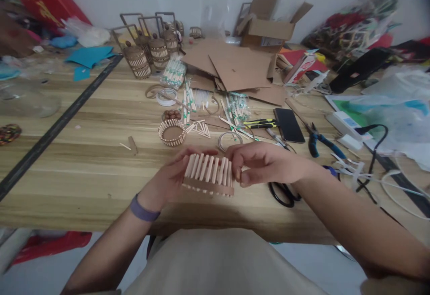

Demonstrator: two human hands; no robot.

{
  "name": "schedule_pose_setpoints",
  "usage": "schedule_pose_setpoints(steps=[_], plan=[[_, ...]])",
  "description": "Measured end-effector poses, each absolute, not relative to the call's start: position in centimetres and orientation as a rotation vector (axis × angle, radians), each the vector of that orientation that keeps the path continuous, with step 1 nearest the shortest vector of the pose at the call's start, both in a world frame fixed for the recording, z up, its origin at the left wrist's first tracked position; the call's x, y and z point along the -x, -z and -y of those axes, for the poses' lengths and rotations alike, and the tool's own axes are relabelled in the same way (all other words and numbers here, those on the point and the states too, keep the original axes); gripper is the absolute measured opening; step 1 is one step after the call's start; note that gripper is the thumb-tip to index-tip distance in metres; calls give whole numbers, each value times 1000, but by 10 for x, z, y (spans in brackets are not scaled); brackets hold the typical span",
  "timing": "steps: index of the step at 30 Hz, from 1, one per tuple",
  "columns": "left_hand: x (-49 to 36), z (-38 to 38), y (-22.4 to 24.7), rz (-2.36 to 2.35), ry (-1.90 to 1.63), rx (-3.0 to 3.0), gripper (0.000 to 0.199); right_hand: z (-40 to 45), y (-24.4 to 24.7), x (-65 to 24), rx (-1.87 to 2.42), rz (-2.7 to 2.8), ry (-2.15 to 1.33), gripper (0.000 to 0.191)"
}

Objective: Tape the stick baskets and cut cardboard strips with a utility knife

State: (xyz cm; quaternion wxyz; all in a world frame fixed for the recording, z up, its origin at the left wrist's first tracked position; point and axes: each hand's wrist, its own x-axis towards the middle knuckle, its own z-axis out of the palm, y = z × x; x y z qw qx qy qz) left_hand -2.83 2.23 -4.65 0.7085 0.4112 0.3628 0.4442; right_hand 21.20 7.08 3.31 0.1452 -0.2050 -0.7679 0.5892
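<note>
My left hand (168,174) is closed round the left side of a small ring of short wooden sticks (208,169), banded with a brown strip (208,186) along its lower part. I see the ring from its side, tilted, above the table's front. At its right end my right hand (258,162) is curled, thumb and fingers pinched together; what lies between them is too small to make out. Beyond my left hand a similar stick ring (172,132) stands on the table, with brown beads (171,114) behind it. Loose sticks (201,128) lie to its right.
Lantern-like stick pieces (136,62) with handles stand at the back left. Cardboard sheets (235,68) and an open box (268,28) are behind. To the right lie a yellow-black cutter (260,123), a phone (289,125), blue-handled pliers (324,145) and black scissor handles (284,195). Tape (167,97) is near the middle.
</note>
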Motion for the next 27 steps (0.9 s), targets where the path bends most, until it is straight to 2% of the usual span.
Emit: schedule_pose_setpoints(steps=[5, 9, 14, 19, 23, 27], plan=[[15, -7, 37, -752, -917, -897, 59, -64, -29, -222, 589, 2120, -1635, 27], [24, -10, 26, -788, -947, -1077, 51, -57, -24, -227, 519, 2111, -1674, 30], [37, -26, 3, -698, -577, -1230, 52, -55, -12, -233, 479, 2033, -1812, 27], [37, -33, -9, -737, -454, -1308, 33, -58, -40, -248, 971, 2155, -1634, 31], [33, -33, -9, -876, -345, -1414, 38, -57, -76, -243, 1345, 2179, -1779, 40], [26, -32, -13, -908, -264, -1452, 42, -56, -89, -216, 1424, 2475, -1826, 33]])
